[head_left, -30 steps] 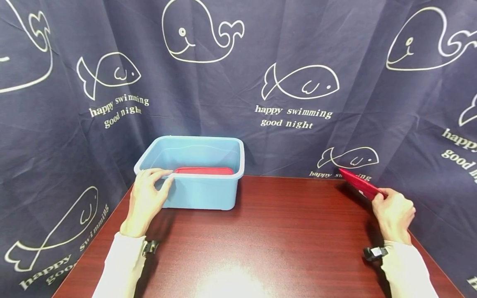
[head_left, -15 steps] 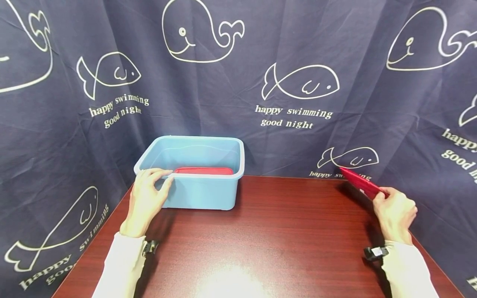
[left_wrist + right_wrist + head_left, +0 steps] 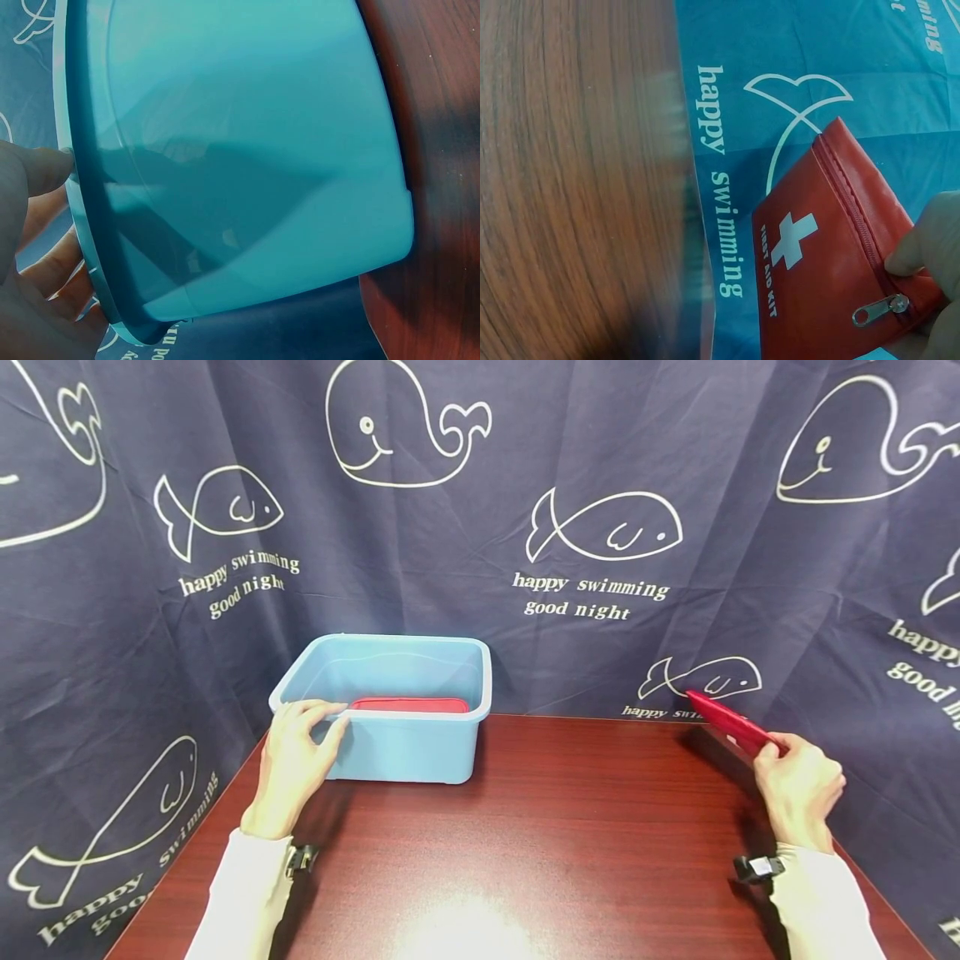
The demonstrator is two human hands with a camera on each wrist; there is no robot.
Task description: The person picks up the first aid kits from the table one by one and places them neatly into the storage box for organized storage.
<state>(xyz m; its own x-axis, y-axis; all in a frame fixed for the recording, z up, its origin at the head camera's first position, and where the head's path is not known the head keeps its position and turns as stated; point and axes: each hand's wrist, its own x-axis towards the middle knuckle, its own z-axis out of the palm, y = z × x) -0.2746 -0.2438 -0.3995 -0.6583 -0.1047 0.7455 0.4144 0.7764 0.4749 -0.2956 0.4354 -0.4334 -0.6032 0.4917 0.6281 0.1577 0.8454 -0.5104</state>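
Observation:
My left hand [image 3: 288, 760] holds the front left part of the rim of a light blue plastic bin [image 3: 405, 752]; the left wrist view shows the thumb and fingers at the rim [image 3: 79, 195]. Inside the bin lies a flat red item [image 3: 411, 703] with rounded corners, its lower part hidden by the front wall. At the right, my right hand [image 3: 798, 789] grips a red first aid kit pouch [image 3: 727, 720] by one corner, holding it tilted above the table. In the right wrist view, the pouch [image 3: 810, 262] shows a white cross, printed lettering and a zipper with a metal pull.
The reddish-brown wooden table [image 3: 540, 827] carries the bin at its back left. A dark blue curtain [image 3: 585, 443] printed with fish, whales and words hangs behind the table and along both sides. A bright light reflection shows near the front of the table.
My right hand has shifted slightly to the right and up with the first aid kit pouch. The left hand and the bin have not moved.

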